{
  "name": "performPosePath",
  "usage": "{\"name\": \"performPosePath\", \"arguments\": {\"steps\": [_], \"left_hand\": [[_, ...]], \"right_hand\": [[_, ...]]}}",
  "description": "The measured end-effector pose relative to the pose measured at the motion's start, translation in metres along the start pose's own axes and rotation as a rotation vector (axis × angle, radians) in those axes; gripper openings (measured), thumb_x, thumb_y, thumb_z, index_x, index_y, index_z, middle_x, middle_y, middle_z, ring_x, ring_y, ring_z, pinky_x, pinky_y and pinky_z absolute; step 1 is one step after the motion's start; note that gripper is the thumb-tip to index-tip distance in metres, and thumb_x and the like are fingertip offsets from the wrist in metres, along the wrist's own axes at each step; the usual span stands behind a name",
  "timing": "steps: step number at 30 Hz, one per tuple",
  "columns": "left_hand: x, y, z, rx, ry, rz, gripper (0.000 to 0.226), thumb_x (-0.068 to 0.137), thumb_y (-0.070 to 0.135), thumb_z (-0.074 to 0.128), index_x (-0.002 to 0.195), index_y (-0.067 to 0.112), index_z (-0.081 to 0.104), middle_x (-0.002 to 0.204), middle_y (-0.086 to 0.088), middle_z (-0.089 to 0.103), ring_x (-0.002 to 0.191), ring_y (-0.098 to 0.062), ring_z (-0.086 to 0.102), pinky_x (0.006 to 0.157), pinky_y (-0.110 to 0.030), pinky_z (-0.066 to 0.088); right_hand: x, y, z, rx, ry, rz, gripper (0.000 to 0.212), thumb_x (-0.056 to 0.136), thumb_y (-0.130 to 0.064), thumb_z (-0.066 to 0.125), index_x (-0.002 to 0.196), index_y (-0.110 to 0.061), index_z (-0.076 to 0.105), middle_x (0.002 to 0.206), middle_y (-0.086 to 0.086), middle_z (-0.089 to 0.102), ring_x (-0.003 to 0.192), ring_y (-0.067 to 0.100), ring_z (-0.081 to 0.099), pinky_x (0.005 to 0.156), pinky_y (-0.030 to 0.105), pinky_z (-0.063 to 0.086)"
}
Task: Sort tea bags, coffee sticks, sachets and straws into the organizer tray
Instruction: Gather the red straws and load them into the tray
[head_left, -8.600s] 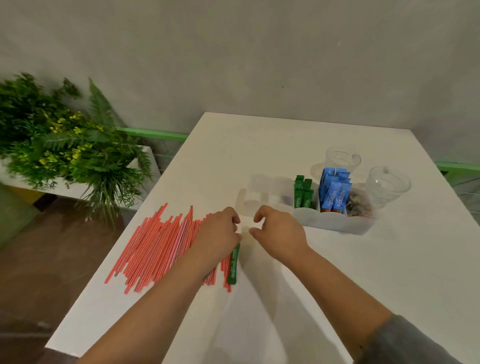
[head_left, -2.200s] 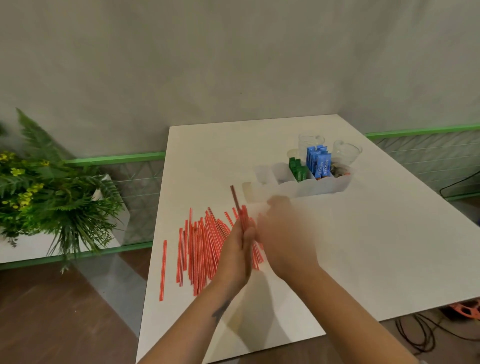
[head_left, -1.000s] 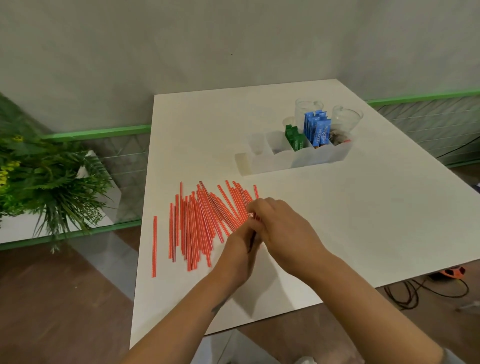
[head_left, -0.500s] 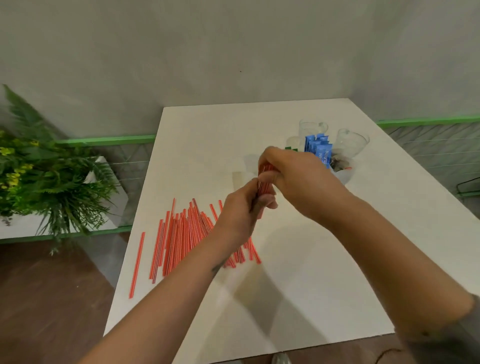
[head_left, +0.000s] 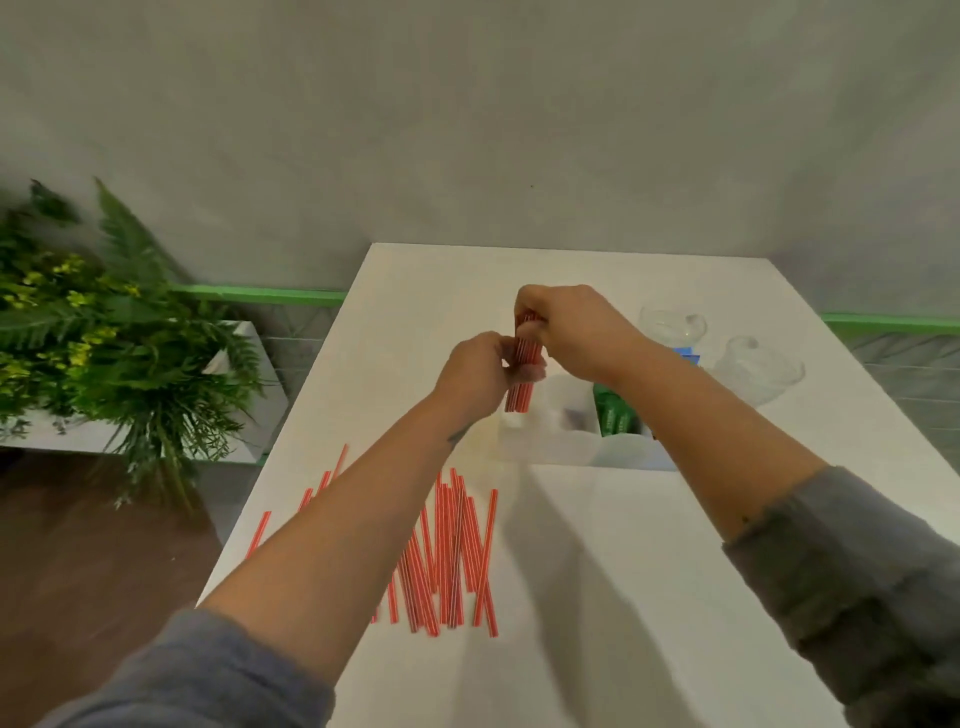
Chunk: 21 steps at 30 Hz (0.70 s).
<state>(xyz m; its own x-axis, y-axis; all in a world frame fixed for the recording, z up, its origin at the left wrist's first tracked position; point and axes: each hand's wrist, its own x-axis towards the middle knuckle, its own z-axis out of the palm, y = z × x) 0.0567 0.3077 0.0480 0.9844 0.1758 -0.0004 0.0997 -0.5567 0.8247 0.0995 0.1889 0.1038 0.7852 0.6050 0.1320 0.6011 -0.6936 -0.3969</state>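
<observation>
A bundle of red straws (head_left: 521, 385) stands upright above the left end of the translucent white organizer tray (head_left: 561, 447). My left hand (head_left: 475, 371) grips the bundle at its middle, and my right hand (head_left: 569, 327) curls round its top. Green sachets (head_left: 615, 413) stand in a middle compartment, and a blue coffee stick (head_left: 688, 355) peeks out behind my right forearm. Several loose red straws (head_left: 449, 551) lie on the white table (head_left: 597, 597) under my left forearm, which hides part of the pile.
Two clear glass cups (head_left: 672, 325) (head_left: 758, 366) stand behind the tray at the back right. A leafy green plant (head_left: 98, 332) in a white planter sits off the table's left side. The table's left edge runs close to the loose straws.
Both hands have carried the straw bundle farther from me, from above the table beside the pile to over the tray's left end. The camera has tilted and shifted.
</observation>
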Motion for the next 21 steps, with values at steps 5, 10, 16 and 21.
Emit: {"name": "performPosePath", "arguments": {"steps": [5,10,16,21], "left_hand": [[0.014,-0.014,0.006,0.121,-0.021,-0.057,0.026,0.076,0.032,0.076,0.097,0.018,0.068,0.084,0.003,0.065,0.079,-0.016,0.06,0.068,-0.024,0.046],[0.017,-0.02,0.009,0.344,0.038,-0.027,0.049,0.068,0.045,0.079,0.101,0.014,0.059,0.089,0.002,0.066,0.08,-0.02,0.058,0.07,-0.035,0.049],[0.018,-0.024,0.011,0.334,0.082,-0.046,0.039,0.071,0.039,0.077,0.098,0.014,0.064,0.092,0.001,0.057,0.086,-0.019,0.056,0.066,-0.03,0.04],[0.02,-0.024,0.015,0.256,0.119,-0.067,0.046,0.076,0.026,0.075,0.113,0.012,0.053,0.1,-0.003,0.068,0.092,-0.024,0.061,0.073,-0.035,0.047]], "right_hand": [[0.017,0.016,0.016,0.014,-0.083,-0.006,0.009,0.092,-0.013,0.049,0.091,-0.014,0.058,0.082,0.002,0.058,0.069,0.016,0.05,0.054,0.019,0.035],[0.026,0.025,0.025,0.009,-0.163,-0.003,0.014,0.094,-0.016,0.05,0.101,-0.009,0.06,0.088,0.004,0.059,0.075,0.018,0.052,0.062,0.027,0.04],[0.033,0.032,0.037,0.025,-0.207,0.03,0.012,0.092,-0.013,0.053,0.099,-0.008,0.062,0.093,0.007,0.062,0.077,0.018,0.05,0.058,0.024,0.036],[0.036,0.036,0.045,0.042,-0.175,0.063,0.018,0.089,-0.01,0.057,0.105,-0.007,0.063,0.103,0.01,0.065,0.084,0.019,0.053,0.071,0.028,0.04]]}}
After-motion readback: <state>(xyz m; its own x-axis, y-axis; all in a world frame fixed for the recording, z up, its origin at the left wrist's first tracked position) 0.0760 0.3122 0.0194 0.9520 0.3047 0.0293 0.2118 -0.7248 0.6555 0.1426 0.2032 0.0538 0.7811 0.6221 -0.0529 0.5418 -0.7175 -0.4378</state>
